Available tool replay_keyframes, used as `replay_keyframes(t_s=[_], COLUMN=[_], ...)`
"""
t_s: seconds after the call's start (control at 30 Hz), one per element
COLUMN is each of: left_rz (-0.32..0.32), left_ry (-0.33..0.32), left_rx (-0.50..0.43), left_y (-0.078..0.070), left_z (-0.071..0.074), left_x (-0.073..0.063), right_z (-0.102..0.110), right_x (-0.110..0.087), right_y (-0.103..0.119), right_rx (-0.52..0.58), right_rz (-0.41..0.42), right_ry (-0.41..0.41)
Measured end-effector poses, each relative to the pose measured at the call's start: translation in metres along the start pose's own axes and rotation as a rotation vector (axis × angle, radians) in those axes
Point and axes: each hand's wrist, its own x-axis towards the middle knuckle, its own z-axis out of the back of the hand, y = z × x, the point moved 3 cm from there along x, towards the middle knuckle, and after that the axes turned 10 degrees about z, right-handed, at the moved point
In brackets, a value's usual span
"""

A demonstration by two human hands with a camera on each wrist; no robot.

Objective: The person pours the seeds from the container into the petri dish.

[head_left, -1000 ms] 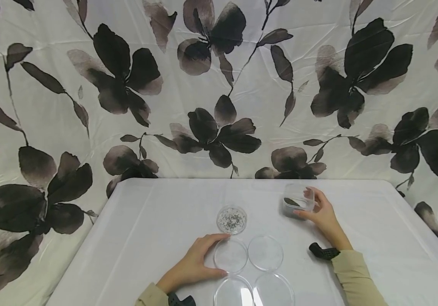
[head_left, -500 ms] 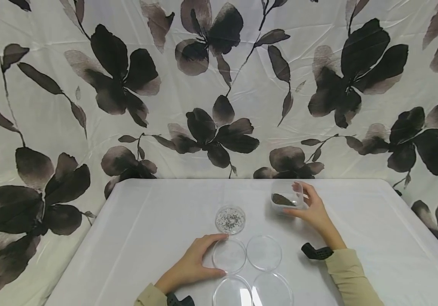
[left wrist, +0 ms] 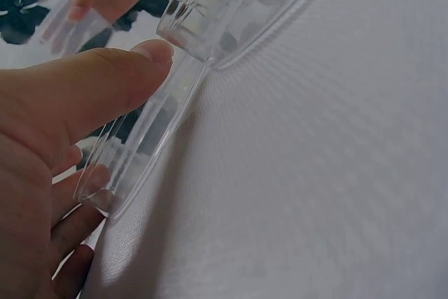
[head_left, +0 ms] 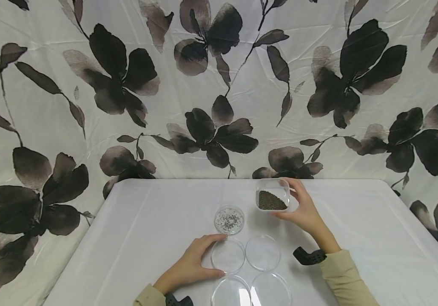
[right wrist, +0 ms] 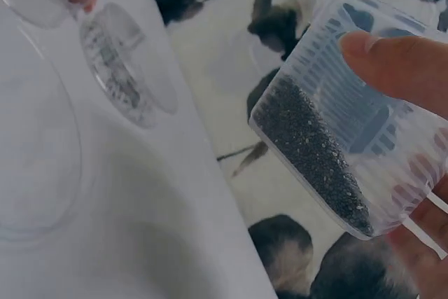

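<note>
Noted across the far side: floral backdrop point(head_left: 215, 87), creased. In front of it: white worktop point(head_left: 154, 212). Reaching in from near left and near right, in tan sleeves point(head_left: 351, 276): left hand point(head_left: 188, 264) and right hand point(head_left: 308, 214), well apart. Left hand: spanning mid-left dish point(head_left: 228, 256), thumb at near rim, forefinger at far rim. Right hand: clasped round tub point(head_left: 270, 185), thumb on near side, fingers on far side.

Nearest, partly cut off by the frame: near-left dish point(head_left: 231, 294) and near-right dish point(head_left: 271, 294), both clear. Just beyond: mid-left dish and mid-right dish point(head_left: 263, 253), side by side; cannot tell whether touching. Farther right: tub, held off the worktop, apparently tipped. Left of tub, apart from it, just beyond mid-left dish: far dish point(head_left: 217, 211). In tub: dark grains point(head_left: 271, 201), banked toward the left. In far dish: scattered dark specks point(head_left: 229, 220).

Judged step: holding tub aloft beside the dishes while steadying mid-left dish, likely readying to pour. Judged need for next move: slow, controlled tilt, with dish kept still, lest grains spill.
</note>
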Motion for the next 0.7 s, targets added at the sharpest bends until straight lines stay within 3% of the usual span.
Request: replay_keyframes(t_s=[0.47,0.7], left_rz=[-0.009,-0.012], left_ry=[-0.005,-0.006], left_rx=[0.017,0.016], left_y=[-0.002,-0.003], left_z=[0.001,0.001], left_x=[0.000,-0.001], right_z=[-0.023,-0.037], right_x=[0.006,0.000], right_y=[0.027,0.006], right_rx=[-0.024,-0.038], right_rz=[0.179,0.212], right_ry=[0.101,0.170])
